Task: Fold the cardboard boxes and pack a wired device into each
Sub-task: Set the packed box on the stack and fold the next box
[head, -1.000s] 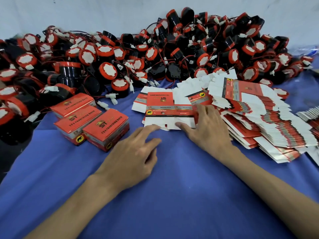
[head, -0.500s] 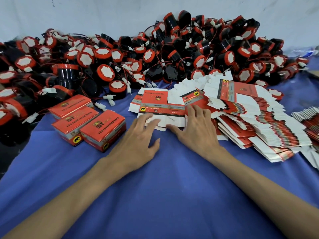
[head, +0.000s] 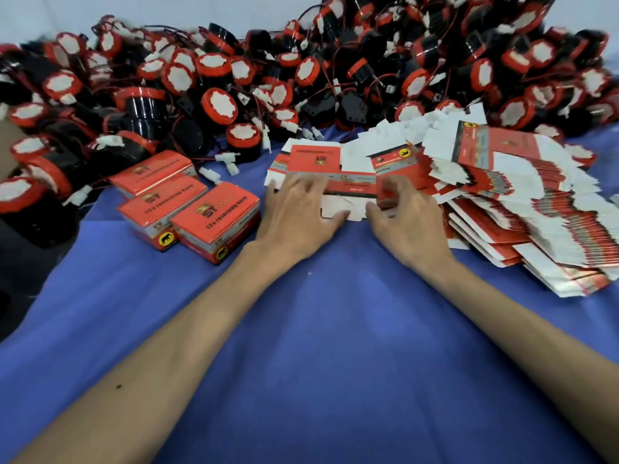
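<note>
While three closed boxes (head: 214, 226) stand finished just left of the left hand (head: 298, 212), the job is judged barely begun. Item: one flat blank (head: 348, 187), red and white, unfolded, lying on the blue cloth (head: 318, 346) under both sets of fingertips. Item: a deep fanned stack (head: 536, 209) of further flats, right of the right hand (head: 405, 219) and touching its far side. Item: a heap of red-capped black devices (head: 214, 102) with wires and white plugs, well beyond all the fingertips (none yet beside the blank). Left to do, by this showing: erect the blank, load a device, close it, then repeat for most of the heap. Left fingers (head: 301, 185): spread and nearly straight, pressed flat on the blank's left half, thumb at its near white flap, nothing gripped. Right fingers (head: 392, 192): blurred but extended and parted, resting on the blank's right end and the flats beneath, thumb pointing at the same near flap, no closed grip to be seen.
</note>
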